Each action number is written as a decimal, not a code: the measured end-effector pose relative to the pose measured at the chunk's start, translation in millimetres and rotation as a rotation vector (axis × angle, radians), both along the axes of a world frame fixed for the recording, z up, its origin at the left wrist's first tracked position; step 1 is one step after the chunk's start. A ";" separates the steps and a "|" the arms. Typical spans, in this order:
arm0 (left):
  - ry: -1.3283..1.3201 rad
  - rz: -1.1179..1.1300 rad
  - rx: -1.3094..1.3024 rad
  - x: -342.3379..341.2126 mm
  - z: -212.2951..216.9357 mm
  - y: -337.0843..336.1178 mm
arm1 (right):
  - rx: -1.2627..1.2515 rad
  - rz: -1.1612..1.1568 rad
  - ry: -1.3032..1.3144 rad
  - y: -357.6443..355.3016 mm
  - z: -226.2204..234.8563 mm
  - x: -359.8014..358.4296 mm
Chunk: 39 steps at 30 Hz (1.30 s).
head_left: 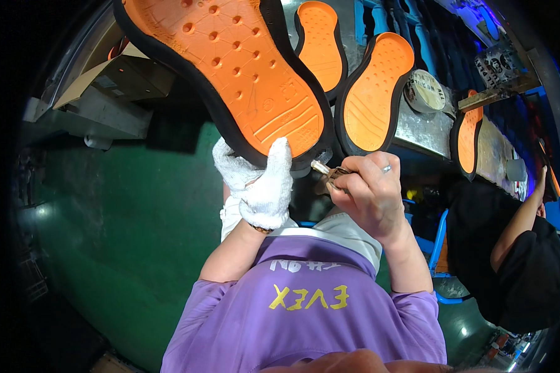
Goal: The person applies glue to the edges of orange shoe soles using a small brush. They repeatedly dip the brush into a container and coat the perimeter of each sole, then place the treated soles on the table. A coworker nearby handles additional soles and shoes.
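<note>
Head view: the left hand (262, 183), in a white knitted glove, grips the lower end of a large shoe sole (230, 68) with an orange tread and black rim; the gloved fingers are wrapped together over the rim, the thumb side hidden behind the sole. The sole's upper end is cut off by the top edge of the picture. The right hand (368, 194) is bare, wears a ring, and has its fingers pinched together on a small brush (327, 171) whose pale tip touches the black rim just beside the gloved fingers; most of the tool's handle is covered by the fingers, so its full shape cannot be made out. Behind, further orange soles (372, 93) stand on a metal bench (426, 127), near a round tin (424, 91). A cardboard box (127, 74) sits at upper left. At right, another person (519, 248) in dark clothing is partly cut off; that person's hands are hard to make out.
</note>
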<state>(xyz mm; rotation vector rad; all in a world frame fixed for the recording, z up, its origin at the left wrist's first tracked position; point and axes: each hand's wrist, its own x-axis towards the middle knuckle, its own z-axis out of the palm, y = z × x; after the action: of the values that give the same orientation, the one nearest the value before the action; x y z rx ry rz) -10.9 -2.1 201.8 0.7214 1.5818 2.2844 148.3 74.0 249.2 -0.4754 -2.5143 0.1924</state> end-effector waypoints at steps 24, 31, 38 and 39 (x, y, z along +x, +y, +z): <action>0.101 -0.055 -0.026 2.5 5.5 -9.6 | 0.069 -0.245 0.039 -13.4 -1.3 -6.3; 0.128 -0.004 -0.097 0.0 10.5 -6.9 | 0.120 -0.319 0.072 -6.6 -4.4 0.3; 0.068 -0.012 -0.120 2.2 4.8 -5.3 | 0.089 -0.278 0.063 -7.2 -3.4 -2.4; 0.056 -0.025 -0.131 1.9 5.7 -6.0 | 0.090 -0.260 0.052 -7.0 -2.2 -3.4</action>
<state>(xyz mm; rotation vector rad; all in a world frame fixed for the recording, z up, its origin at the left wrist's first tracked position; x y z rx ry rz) -9.1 -8.1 207.4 0.7727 1.7184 2.1371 144.9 67.0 247.0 -0.7428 -2.3712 -0.0081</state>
